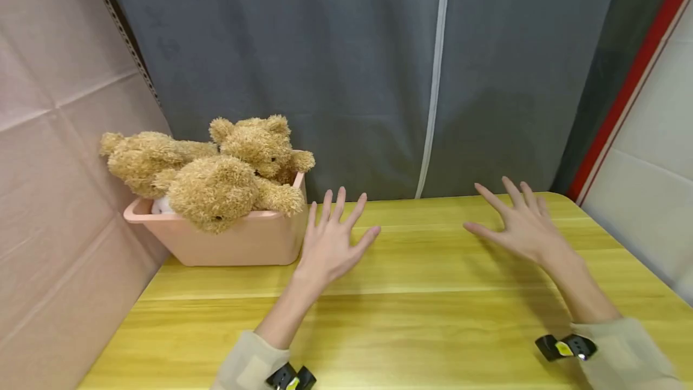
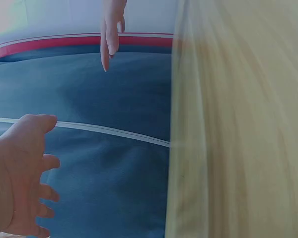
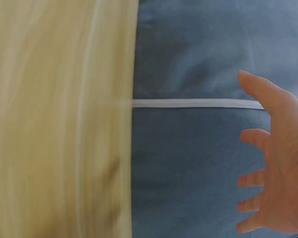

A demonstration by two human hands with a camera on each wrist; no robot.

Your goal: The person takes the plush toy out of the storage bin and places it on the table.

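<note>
Both hands are held over the wooden table with fingers spread and nothing in them. My left hand [image 1: 331, 247] is just right of the pink bin [image 1: 238, 242], its fingers pointing toward the back curtain. My right hand [image 1: 522, 227] hovers over the right part of the table, thumb turned inward. Several fluffy tan teddy bears fill the bin: one lies face down over the front rim [image 1: 213, 191], another sits at the back right [image 1: 257, 143], and a further tan plush [image 1: 151, 158] sticks out at the left. A bit of white shows beneath them.
The yellow wood-grain table [image 1: 390, 318] ends at a grey curtain [image 1: 335, 65] with a pale vertical strip [image 1: 435, 77]. A pink cloth wall [image 1: 65, 155] rises on the left, beside the bin. On the right stands a white panel [image 1: 655, 179] with a red edge [image 1: 628, 89].
</note>
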